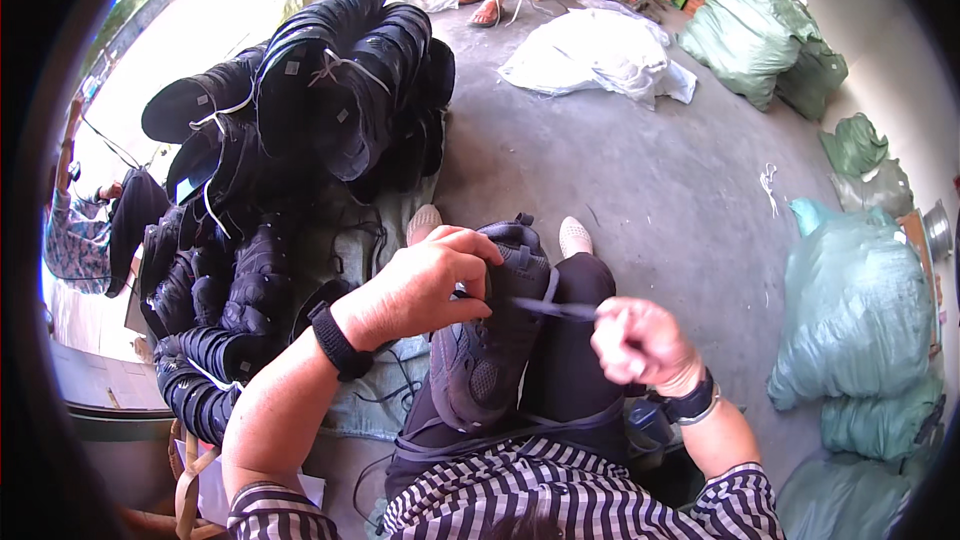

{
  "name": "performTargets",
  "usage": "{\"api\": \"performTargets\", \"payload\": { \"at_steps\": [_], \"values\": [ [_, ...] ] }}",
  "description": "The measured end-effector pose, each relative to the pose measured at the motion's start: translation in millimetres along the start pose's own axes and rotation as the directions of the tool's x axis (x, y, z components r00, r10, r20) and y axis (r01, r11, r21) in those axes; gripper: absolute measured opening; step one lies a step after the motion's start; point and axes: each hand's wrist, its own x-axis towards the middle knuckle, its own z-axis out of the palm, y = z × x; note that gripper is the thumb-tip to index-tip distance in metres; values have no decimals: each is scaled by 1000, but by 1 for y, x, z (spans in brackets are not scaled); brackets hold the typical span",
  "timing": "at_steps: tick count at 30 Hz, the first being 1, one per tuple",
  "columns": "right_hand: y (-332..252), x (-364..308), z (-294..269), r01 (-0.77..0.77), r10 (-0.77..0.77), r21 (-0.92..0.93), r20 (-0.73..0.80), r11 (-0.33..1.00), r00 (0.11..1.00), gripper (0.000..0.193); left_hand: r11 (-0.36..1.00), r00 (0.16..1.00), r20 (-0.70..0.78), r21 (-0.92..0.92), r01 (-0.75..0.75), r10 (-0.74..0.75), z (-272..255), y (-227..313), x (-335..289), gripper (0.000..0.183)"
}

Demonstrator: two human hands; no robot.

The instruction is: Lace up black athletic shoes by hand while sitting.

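A dark grey sneaker rests on my lap, toe toward me and heel away. Against its left side, near the opening, my left hand has its fingers curled and closed at the upper; the exact hold is partly hidden. A grey shoelace stretches from the sneaker to the right, taut and slightly blurred. Its far end is pinched in my right hand, which is raised beside my right thigh and also somewhat smeared by motion.
Stacked dark shoe uppers, tied with white cords, pile up on the left. Finished-looking dark shoes lie below them. Large green sacks line the right wall. A white sack lies ahead on the concrete floor. Other people sit at the far side and left.
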Motion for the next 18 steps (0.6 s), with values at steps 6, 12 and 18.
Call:
{"api": "performTargets", "payload": {
  "at_steps": [6, 12, 18],
  "values": [
    [-56, -62, -91, 613, -482, 181, -466, 769, 742, 5, 1000, 1000, 1, -16, -17, 17, -2, 0, -5, 14],
    [-146, -246, -186, 876, -664, 244, -578, 415, 475, 13, 995, 998, 20, -69, 67, -66, -7, 0, 9, 13],
    [-188, -239, -71, 865, -767, 163, -405, 474, 497, 18, 971, 998, -36, 237, -38, 48, 18, 28, 56, 22]
  ]
}}
